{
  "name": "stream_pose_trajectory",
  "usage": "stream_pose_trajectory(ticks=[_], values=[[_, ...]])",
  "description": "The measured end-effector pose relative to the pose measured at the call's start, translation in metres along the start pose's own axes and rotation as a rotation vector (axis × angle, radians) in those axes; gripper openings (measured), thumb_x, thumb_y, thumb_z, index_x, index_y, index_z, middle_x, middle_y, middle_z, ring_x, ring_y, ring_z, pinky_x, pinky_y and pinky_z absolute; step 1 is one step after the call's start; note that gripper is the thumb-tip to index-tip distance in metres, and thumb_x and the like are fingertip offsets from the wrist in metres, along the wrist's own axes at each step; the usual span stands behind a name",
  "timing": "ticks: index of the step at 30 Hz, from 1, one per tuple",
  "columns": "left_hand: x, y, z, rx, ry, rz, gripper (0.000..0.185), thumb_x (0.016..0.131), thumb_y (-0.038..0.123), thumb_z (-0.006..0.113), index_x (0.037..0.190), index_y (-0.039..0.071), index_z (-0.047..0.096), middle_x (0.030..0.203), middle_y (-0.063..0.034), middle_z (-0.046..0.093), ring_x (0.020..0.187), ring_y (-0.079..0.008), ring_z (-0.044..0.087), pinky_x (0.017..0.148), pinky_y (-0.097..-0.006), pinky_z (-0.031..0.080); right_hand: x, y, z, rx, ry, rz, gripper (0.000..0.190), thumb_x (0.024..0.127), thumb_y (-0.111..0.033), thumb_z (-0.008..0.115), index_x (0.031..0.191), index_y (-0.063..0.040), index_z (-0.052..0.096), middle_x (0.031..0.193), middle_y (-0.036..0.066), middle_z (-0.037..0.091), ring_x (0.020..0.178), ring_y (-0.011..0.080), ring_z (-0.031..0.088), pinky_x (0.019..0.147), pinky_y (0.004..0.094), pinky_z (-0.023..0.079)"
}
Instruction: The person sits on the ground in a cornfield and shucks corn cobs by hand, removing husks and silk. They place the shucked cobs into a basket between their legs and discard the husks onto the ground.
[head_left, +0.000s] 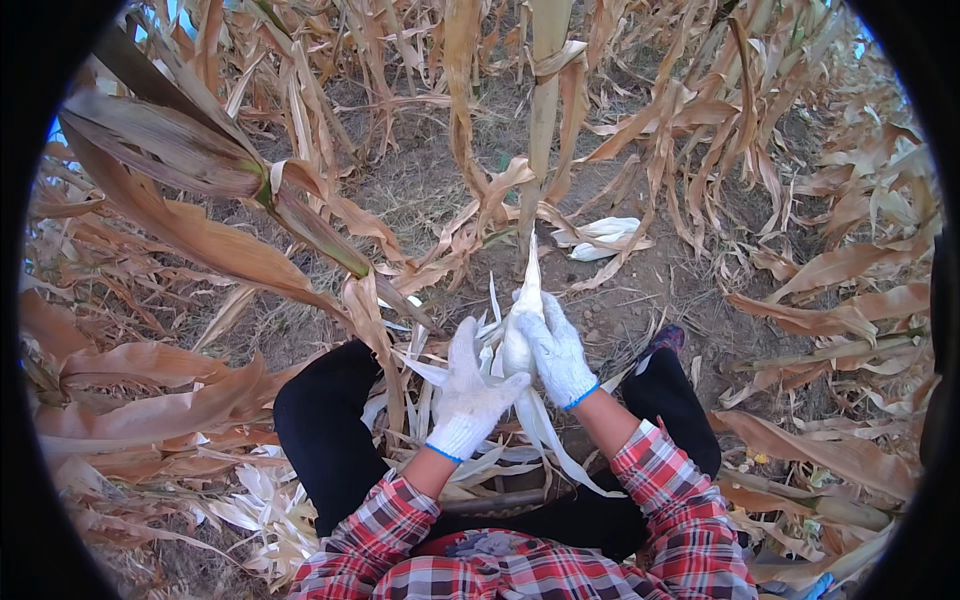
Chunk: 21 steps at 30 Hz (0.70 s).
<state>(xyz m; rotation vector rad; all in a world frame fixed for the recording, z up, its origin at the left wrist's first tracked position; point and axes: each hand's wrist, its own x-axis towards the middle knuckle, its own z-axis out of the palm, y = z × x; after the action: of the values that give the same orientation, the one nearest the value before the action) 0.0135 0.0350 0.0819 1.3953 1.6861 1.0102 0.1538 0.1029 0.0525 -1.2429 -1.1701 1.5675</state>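
My right hand (555, 352), in a white knit glove with a blue cuff edge, is closed around an ear of corn (519, 341) wrapped in pale inner husk. The ear stands with its pointed husk tip away from me. Peeled husk strips (546, 435) hang from its lower end toward my lap. My left hand (469, 386), gloved the same way, is just left of the ear with thumb and fingers spread. Its thumb tip is close to the ear's base; whether it touches I cannot tell. More loose husk lies between my knees, partly hidden by the hands.
A dry corn stalk (541, 127) rises straight ahead. At upper left, an unpeeled ear (169, 142) leans in on a slanting stalk. Shed husks (600, 236) lie on the soil ahead, with another husk heap (266, 517) at lower left. Dry leaves (810, 315) crowd the right side.
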Motion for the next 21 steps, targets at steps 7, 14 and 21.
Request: stream_pose_trajectory(ticks=[7, 14, 21], values=[[-0.009, -0.012, 0.021, -0.169, -0.313, -0.258, 0.057, 0.081, 0.02, 0.073, 0.127, 0.0, 0.047, 0.119, -0.0125, 0.063, 0.106, -0.0201, 0.064, 0.094, -0.033, 0.05, -0.019, -0.011, -0.002, -0.236, -0.03, -0.105, 0.043, 0.095, -0.032, 0.063, 0.117, 0.004, 0.065, 0.108, 0.018, 0.068, 0.102, 0.0236, 0.066, 0.092, 0.0342, 0.049], [-0.024, -0.02, 0.007, -0.197, -0.448, -0.319, 0.052, 0.081, 0.022, 0.074, 0.125, 0.003, 0.053, 0.108, -0.0068, 0.067, 0.096, -0.02, 0.066, 0.087, -0.0336, 0.053, -0.016, -0.006, -0.004, -0.165, -0.037, -0.047, 0.037, 0.095, -0.032, 0.063, 0.105, 0.004, 0.065, 0.095, 0.013, 0.068, 0.085, 0.0211, 0.062, 0.079, 0.0322, 0.05], [-0.034, -0.025, 0.001, -1.564, -0.511, -0.514, 0.056, 0.087, 0.038, 0.074, 0.128, 0.007, 0.052, 0.114, -0.0108, 0.062, 0.098, -0.0278, 0.065, 0.094, -0.0472, 0.054, -0.014, -0.014, 0.0, 0.711, 0.018, 0.22, 0.021, 0.1, -0.02, 0.056, 0.102, 0.0, 0.061, 0.088, 0.008, 0.064, 0.084, 0.0176, 0.064, 0.077, 0.0305, 0.054]])
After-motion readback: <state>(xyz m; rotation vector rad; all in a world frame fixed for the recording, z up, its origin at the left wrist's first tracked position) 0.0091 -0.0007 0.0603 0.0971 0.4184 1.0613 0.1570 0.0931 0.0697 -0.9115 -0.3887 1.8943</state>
